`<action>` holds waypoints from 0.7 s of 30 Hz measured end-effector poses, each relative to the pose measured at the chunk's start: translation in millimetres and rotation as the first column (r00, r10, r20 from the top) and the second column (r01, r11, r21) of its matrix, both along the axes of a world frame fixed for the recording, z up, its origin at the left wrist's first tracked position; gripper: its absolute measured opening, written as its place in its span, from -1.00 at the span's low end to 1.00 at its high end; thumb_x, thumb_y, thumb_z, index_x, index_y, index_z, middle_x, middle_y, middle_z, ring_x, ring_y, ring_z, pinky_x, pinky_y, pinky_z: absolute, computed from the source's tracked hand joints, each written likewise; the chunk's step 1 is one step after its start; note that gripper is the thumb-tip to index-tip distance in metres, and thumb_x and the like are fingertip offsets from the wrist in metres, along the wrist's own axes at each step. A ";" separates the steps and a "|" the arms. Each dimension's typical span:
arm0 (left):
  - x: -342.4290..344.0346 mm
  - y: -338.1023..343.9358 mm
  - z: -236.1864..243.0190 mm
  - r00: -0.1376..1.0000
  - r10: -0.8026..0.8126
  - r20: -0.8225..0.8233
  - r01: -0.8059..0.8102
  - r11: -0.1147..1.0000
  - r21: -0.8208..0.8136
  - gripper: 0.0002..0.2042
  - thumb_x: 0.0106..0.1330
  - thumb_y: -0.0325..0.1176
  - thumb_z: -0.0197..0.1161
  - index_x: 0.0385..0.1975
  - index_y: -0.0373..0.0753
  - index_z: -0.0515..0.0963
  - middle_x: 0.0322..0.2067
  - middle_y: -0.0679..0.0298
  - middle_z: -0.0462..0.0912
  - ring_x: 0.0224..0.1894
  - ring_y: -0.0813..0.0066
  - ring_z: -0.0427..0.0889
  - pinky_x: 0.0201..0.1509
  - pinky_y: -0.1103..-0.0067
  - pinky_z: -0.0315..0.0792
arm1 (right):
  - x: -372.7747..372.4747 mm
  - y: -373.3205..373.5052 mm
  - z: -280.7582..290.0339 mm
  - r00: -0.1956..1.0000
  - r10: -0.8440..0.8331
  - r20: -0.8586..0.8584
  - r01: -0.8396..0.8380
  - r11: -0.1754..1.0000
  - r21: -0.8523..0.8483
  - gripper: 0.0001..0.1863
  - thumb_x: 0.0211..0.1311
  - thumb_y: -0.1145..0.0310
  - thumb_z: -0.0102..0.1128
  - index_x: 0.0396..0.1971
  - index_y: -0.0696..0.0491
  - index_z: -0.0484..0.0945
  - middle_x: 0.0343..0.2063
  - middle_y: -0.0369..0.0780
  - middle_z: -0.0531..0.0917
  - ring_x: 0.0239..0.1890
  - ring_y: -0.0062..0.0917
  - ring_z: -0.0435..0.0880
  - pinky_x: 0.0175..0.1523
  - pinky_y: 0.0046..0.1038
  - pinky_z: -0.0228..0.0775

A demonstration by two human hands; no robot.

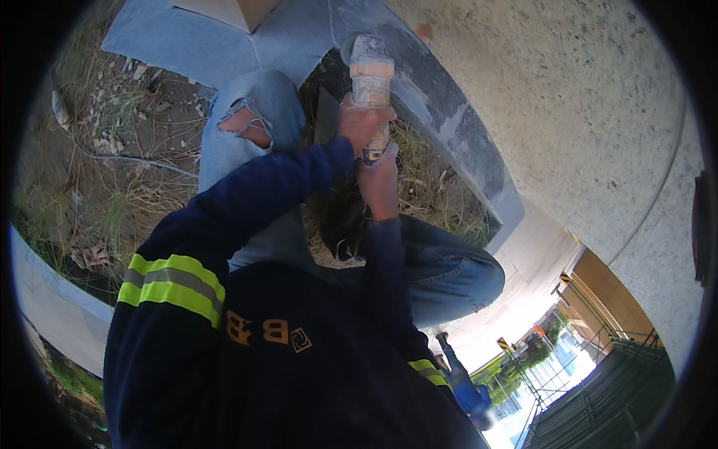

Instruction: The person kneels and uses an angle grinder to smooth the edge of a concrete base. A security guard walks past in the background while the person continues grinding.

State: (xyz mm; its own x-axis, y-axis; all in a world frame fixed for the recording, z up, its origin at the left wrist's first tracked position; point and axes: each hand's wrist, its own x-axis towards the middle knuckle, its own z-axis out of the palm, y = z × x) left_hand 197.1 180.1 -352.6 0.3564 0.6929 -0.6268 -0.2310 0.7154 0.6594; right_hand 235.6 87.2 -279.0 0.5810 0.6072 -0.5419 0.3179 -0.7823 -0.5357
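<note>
Both of my hands are closed round a dusty angle grinder (372,82), its body pale with dust and marked with orange. My left hand (363,121) wraps the middle of the body, its arm reaching across from the left. Just behind it, my right hand (380,183) grips the rear end. The grinder's head points away from me, and a round disc (348,51) shows partly at its left side. This disc lies against or very close to the grey stone edging (426,78); I cannot tell if they touch.
My bent knees in torn jeans (262,112) flank the tool. Dry soil with grass and rubble (134,142) lies to the left, crossed by a thin cable (142,159). A rough concrete surface (568,97) rises at right. Another person (465,385) is in the background near green netting (613,396).
</note>
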 end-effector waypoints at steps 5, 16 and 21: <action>6.2 -12.2 -5.4 0.999 -0.019 0.030 0.019 1.000 -0.003 -0.46 0.01 -0.38 0.57 -0.02 -0.36 0.46 -0.23 0.14 0.70 -0.26 0.35 0.72 -0.13 0.36 0.63 | -3.6 -11.4 1.6 0.999 -0.021 0.045 0.022 1.000 -0.019 -0.53 0.20 0.38 0.37 -0.02 0.20 0.31 -0.17 0.19 0.67 -0.07 0.13 0.71 -0.03 -0.07 0.50; 10.0 9.4 2.5 1.000 -0.019 0.005 0.019 1.000 0.011 -0.54 0.02 -0.40 0.55 -0.08 -0.35 0.54 -0.25 0.19 0.70 -0.27 0.39 0.71 -0.15 0.41 0.61 | 7.3 6.0 -8.7 1.000 -0.024 0.015 0.024 1.000 0.018 -0.49 0.20 0.39 0.37 0.04 0.19 0.30 -0.13 0.16 0.68 -0.02 0.09 0.71 0.01 -0.09 0.49; 13.6 -11.3 -13.3 0.999 0.036 0.013 -0.037 0.999 0.039 -0.57 0.03 -0.40 0.54 -0.10 -0.34 0.56 -0.26 0.19 0.71 -0.28 0.40 0.71 -0.15 0.40 0.61 | 2.1 -9.7 -6.8 0.999 0.001 0.050 -0.001 1.000 -0.002 -0.48 0.21 0.37 0.38 0.04 0.19 0.29 -0.15 0.16 0.68 -0.05 0.06 0.72 -0.02 -0.08 0.49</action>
State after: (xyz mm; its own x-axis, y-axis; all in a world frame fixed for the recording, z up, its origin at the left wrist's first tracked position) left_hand 210.7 168.8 -365.9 0.3379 0.7297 -0.5945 -0.2644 0.6797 0.6841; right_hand 237.7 77.5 -285.8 0.6066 0.6072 -0.5133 0.3452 -0.7827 -0.5179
